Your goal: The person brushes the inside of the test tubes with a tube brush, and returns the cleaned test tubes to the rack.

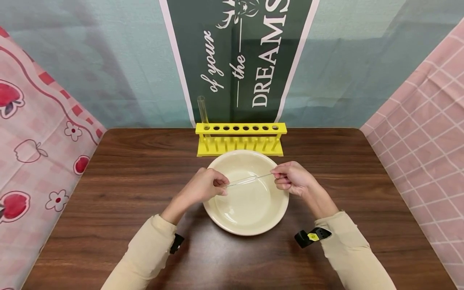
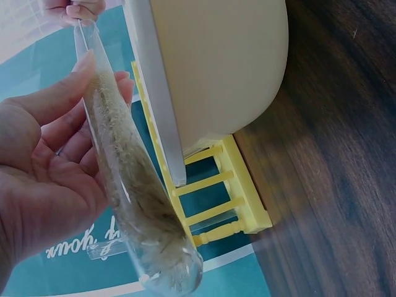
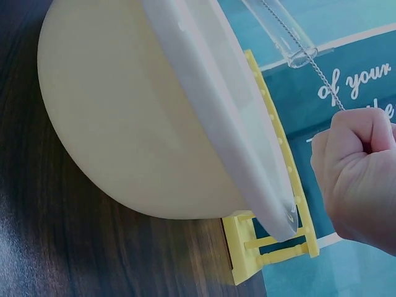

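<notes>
Above the cream basin [image 1: 246, 217], my left hand [image 1: 208, 186] holds a clear glass test tube [image 2: 185, 272] between thumb and fingers. Pale bristles of a test tube brush [image 2: 133, 167] fill much of the tube, stopping short of its rounded end in the left wrist view. My right hand [image 1: 294, 179] pinches the brush's twisted wire handle [image 3: 323, 77], which comes out of the tube's mouth [image 3: 303, 57]. In the head view the tube lies nearly level between both hands, its mouth toward the right. Curled fingers hide the end of the handle.
Behind the basin stands a yellow test tube rack [image 1: 241, 129] with one upright glass tube [image 1: 203, 110] in its leftmost hole. Basin and rack are on a dark wooden table [image 1: 127, 209]. A printed cloth [image 1: 145, 60] hangs at the back, with pink cloths at both sides.
</notes>
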Tool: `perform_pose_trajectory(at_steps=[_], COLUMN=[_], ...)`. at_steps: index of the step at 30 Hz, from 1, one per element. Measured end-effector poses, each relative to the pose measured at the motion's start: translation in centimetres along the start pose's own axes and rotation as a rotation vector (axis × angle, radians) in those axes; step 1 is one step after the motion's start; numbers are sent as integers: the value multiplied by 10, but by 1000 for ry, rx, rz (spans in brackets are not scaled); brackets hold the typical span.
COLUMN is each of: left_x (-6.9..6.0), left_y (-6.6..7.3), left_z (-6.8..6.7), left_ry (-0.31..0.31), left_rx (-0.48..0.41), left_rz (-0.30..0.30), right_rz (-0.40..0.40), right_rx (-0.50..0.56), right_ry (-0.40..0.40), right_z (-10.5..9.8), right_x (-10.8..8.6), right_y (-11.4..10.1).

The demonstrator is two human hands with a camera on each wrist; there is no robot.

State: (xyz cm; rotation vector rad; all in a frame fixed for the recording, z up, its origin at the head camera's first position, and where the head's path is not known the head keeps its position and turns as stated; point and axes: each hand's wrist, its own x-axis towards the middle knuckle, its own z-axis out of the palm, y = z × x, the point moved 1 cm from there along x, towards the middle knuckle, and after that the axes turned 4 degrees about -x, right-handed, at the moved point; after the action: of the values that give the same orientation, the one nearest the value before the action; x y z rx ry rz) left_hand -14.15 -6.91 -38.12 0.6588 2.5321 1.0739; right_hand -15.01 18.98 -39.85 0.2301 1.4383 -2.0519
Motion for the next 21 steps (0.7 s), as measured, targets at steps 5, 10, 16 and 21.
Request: perform_pose_trajectory(at_steps=[5,10,16,21], left_x=[-1,-2,-3,-4], left_y=[-2,-3,-4,-6], left_z=[-1,-2,-3,-3], left_ry=[0,-5,-3,-1], left_rx=[-12,-20,-37,-38], left_rz=[10,4,-12,0], right_rz=[-5,-8,-9,-20], right_rx=[6,16,31,50], right_ry=[-3,-7,-10,-23], right_z=[-1,-4,-7,-12], right_x=[-1,-2,-3,-4], right_y=[-1,-2,-2,-3])
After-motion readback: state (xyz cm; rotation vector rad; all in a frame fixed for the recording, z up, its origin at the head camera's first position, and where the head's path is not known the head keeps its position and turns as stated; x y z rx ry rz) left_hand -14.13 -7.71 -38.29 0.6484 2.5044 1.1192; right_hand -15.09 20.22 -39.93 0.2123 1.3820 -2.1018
